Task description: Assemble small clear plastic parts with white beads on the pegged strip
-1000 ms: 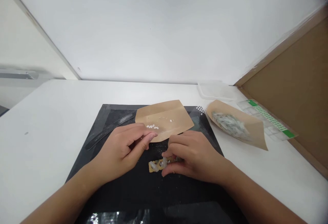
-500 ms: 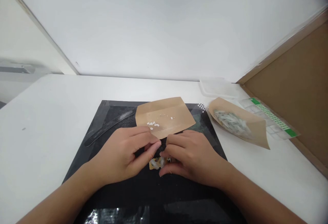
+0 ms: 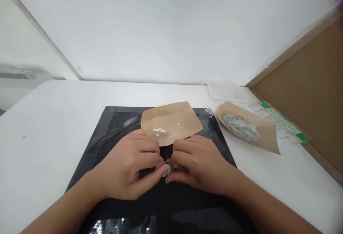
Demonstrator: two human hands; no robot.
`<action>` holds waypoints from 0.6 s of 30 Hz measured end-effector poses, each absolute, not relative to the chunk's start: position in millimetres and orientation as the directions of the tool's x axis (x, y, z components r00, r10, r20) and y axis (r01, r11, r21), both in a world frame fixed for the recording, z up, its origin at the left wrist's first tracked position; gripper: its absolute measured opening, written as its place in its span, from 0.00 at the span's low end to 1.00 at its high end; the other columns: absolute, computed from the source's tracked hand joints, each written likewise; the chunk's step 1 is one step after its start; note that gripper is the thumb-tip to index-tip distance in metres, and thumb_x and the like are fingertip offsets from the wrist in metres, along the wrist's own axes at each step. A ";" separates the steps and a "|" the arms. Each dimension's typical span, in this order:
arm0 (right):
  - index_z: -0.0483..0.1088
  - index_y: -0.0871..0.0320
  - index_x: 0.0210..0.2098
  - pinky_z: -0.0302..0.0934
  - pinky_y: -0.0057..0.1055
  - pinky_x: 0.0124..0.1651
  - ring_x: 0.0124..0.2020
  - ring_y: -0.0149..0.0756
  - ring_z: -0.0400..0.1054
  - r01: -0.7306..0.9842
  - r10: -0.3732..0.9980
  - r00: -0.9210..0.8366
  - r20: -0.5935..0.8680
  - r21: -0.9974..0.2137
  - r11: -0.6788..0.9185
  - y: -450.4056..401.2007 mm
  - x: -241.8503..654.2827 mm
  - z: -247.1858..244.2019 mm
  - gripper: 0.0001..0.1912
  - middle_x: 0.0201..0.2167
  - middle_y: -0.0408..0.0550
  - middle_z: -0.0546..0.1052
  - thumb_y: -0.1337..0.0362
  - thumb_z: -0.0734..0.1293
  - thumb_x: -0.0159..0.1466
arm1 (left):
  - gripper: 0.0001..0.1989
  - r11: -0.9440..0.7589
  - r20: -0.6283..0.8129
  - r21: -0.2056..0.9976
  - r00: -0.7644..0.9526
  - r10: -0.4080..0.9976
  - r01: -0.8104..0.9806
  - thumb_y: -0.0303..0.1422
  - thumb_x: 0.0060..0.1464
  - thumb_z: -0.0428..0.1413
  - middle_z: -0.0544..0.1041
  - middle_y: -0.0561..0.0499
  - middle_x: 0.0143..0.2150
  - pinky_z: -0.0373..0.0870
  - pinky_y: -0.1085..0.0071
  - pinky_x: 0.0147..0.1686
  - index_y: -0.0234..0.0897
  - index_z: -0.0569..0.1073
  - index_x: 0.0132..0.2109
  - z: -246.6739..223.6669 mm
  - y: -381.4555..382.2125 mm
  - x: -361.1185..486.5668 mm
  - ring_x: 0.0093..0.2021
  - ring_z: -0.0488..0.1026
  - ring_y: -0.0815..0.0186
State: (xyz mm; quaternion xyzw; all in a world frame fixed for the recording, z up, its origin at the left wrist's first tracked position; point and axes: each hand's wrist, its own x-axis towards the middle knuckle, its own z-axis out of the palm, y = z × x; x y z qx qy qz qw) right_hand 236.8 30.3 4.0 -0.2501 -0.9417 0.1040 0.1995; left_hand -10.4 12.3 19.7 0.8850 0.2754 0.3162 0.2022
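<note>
My left hand (image 3: pixel 136 166) is closed, thumb and forefinger pinched together on a small translucent whitish piece (image 3: pixel 167 172) at the middle of the black mat (image 3: pixel 150 207). Facing it, my right hand (image 3: pixel 194 160) is curled, fingertips and thumb around the other end of the same small cluster. A shiny metallic bit (image 3: pixel 176 167) shows between the right fingers. The tan backing under the cluster is now mostly hidden by my fingers. Just beyond both hands lies a brown paper sheet (image 3: pixel 184 116) with several small white bits (image 3: pixel 159 130) on it.
A dark, curved file-like strip (image 3: pixel 112 136) lies at the mat's left. Small white squares (image 3: pixel 210 112) sit at its far right corner. To the right are a brown paper holder (image 3: pixel 269 139) of translucent slivers (image 3: pixel 241 128), a clear green-edged sheet (image 3: pixel 284 121) and a clear tray (image 3: pixel 227 93).
My left fingertips have moved down and slightly right onto the translucent piece, covering most of the tan backing. My right hand stays nearly in place.
</note>
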 end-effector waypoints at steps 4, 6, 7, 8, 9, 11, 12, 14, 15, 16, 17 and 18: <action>0.73 0.54 0.36 0.50 0.35 0.34 0.31 0.32 0.67 0.433 0.516 -0.802 0.302 -0.301 0.849 30.5 236.8 3.6 0.20 0.33 0.38 0.75 0.43 0.71 0.69 | 0.11 -0.772 0.412 0.521 0.686 0.600 0.363 0.27 0.64 0.59 0.70 0.55 0.25 0.62 0.62 0.38 0.37 0.75 0.30 20.2 13.2 -10.0 0.28 0.68 0.68; 0.73 0.54 0.36 0.50 0.35 0.35 0.31 0.32 0.68 0.436 0.518 -0.804 0.293 -0.301 0.848 30.6 236.8 4.1 0.20 0.33 0.39 0.76 0.43 0.71 0.69 | 0.12 -0.782 0.390 0.495 0.708 0.589 0.378 0.28 0.64 0.58 0.70 0.55 0.25 0.61 0.61 0.38 0.37 0.75 0.30 20.1 13.3 -10.1 0.28 0.67 0.67; 0.73 0.54 0.36 0.51 0.35 0.35 0.32 0.33 0.68 0.438 0.518 -0.805 0.288 -0.300 0.847 30.7 236.7 4.3 0.20 0.33 0.39 0.76 0.43 0.71 0.68 | 0.11 -0.790 0.384 0.477 0.717 0.582 0.386 0.28 0.63 0.58 0.70 0.55 0.25 0.61 0.60 0.39 0.37 0.75 0.30 20.1 13.2 -10.2 0.28 0.67 0.67; 0.73 0.54 0.36 0.51 0.34 0.36 0.32 0.33 0.69 0.438 0.517 -0.808 0.283 -0.300 0.848 30.8 236.5 4.4 0.20 0.33 0.39 0.76 0.43 0.72 0.68 | 0.11 -0.797 0.378 0.459 0.726 0.575 0.392 0.29 0.63 0.58 0.71 0.54 0.26 0.60 0.60 0.39 0.37 0.76 0.30 20.3 13.0 -10.4 0.28 0.67 0.66; 0.73 0.54 0.36 0.52 0.34 0.36 0.32 0.33 0.69 0.437 0.516 -0.810 0.279 -0.301 0.848 30.9 236.4 4.5 0.20 0.33 0.39 0.76 0.44 0.73 0.68 | 0.10 -0.805 0.376 0.446 0.734 0.566 0.392 0.29 0.63 0.58 0.72 0.54 0.27 0.60 0.59 0.39 0.37 0.76 0.31 20.5 12.8 -10.4 0.29 0.68 0.66; 0.74 0.54 0.36 0.53 0.34 0.36 0.33 0.33 0.69 0.437 0.517 -0.812 0.271 -0.305 0.846 31.1 236.2 4.2 0.19 0.33 0.39 0.76 0.45 0.73 0.67 | 0.09 -0.813 0.379 0.438 0.741 0.554 0.384 0.30 0.62 0.58 0.73 0.53 0.28 0.60 0.58 0.40 0.37 0.78 0.32 21.1 12.0 -10.2 0.29 0.69 0.65; 0.74 0.54 0.36 0.53 0.34 0.36 0.32 0.33 0.69 0.436 0.517 -0.813 0.267 -0.309 0.845 31.3 236.1 3.8 0.19 0.33 0.39 0.75 0.45 0.74 0.67 | 0.08 -0.814 0.383 0.442 0.741 0.552 0.378 0.30 0.62 0.58 0.73 0.53 0.29 0.61 0.58 0.41 0.37 0.78 0.33 21.3 11.6 -9.9 0.29 0.70 0.65; 0.74 0.54 0.36 0.53 0.34 0.36 0.32 0.33 0.68 0.431 0.514 -0.816 0.264 -0.315 0.845 31.8 236.2 2.7 0.18 0.33 0.40 0.75 0.45 0.73 0.68 | 0.07 -0.810 0.391 0.453 0.734 0.555 0.372 0.29 0.62 0.59 0.74 0.52 0.31 0.61 0.59 0.42 0.37 0.79 0.36 21.3 10.8 -9.0 0.30 0.71 0.66; 0.74 0.54 0.36 0.53 0.34 0.36 0.32 0.33 0.68 0.427 0.511 -0.818 0.263 -0.317 0.847 32.1 236.3 2.3 0.18 0.33 0.40 0.75 0.45 0.72 0.68 | 0.06 -0.809 0.394 0.456 0.730 0.558 0.372 0.29 0.62 0.59 0.75 0.52 0.32 0.62 0.59 0.42 0.37 0.80 0.37 20.9 10.5 -8.6 0.31 0.72 0.66; 0.74 0.54 0.36 0.53 0.34 0.36 0.32 0.32 0.68 0.423 0.508 -0.821 0.262 -0.318 0.848 32.6 236.5 2.1 0.18 0.33 0.40 0.75 0.45 0.72 0.69 | 0.05 -0.808 0.394 0.457 0.730 0.559 0.372 0.28 0.62 0.59 0.76 0.51 0.33 0.62 0.59 0.43 0.37 0.80 0.38 20.1 10.3 -8.2 0.32 0.73 0.66; 0.74 0.54 0.37 0.53 0.34 0.36 0.32 0.33 0.68 0.420 0.505 -0.823 0.262 -0.319 0.850 33.0 236.7 2.2 0.20 0.33 0.40 0.76 0.44 0.71 0.69 | 0.05 -0.809 0.392 0.456 0.731 0.558 0.373 0.28 0.63 0.59 0.77 0.51 0.34 0.63 0.59 0.44 0.37 0.80 0.39 19.0 10.1 -7.9 0.33 0.74 0.66; 0.73 0.55 0.37 0.53 0.34 0.36 0.33 0.33 0.68 0.419 0.503 -0.824 0.260 -0.319 0.850 33.5 236.9 2.8 0.21 0.34 0.41 0.76 0.42 0.71 0.68 | 0.04 -0.810 0.389 0.451 0.735 0.556 0.374 0.28 0.63 0.59 0.78 0.51 0.35 0.63 0.59 0.45 0.38 0.81 0.41 17.7 9.9 -7.8 0.33 0.75 0.66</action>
